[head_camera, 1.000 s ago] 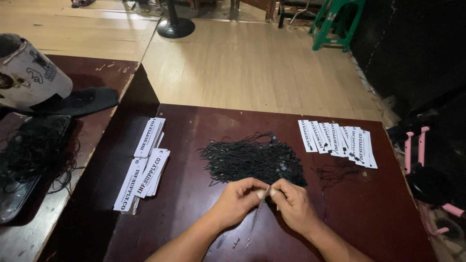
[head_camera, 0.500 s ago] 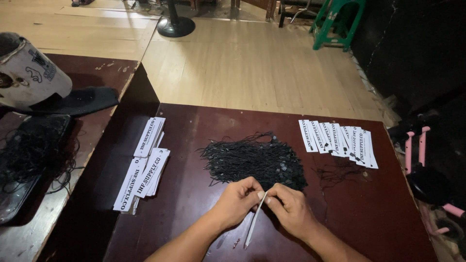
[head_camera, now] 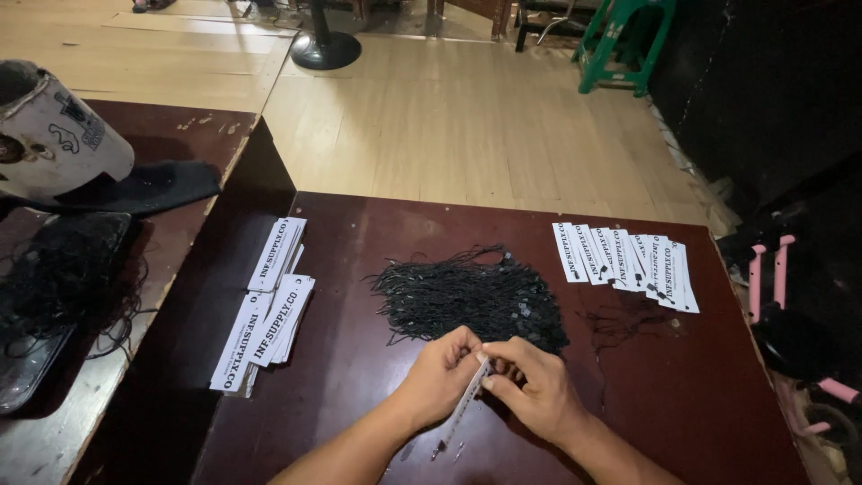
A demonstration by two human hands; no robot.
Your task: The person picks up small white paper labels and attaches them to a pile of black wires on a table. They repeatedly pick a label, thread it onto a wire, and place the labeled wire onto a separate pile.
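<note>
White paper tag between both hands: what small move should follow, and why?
Probably set the white paper tag with the strung white tags at right: both hands pinch its top end, and a black string seems to hang from it.

Not much to see of the person tbh, just two bare forearms coming in from the bottom edge of the frame, lower middle. No sleeves in view, so whatever top they've got on stops above the elbow. Left hand (head_camera: 440, 377) and right hand (head_camera: 532, 388) are both bare too: no gloves, no watch or wristband, no rings I can spot. Fingernails look short and plain.
</note>
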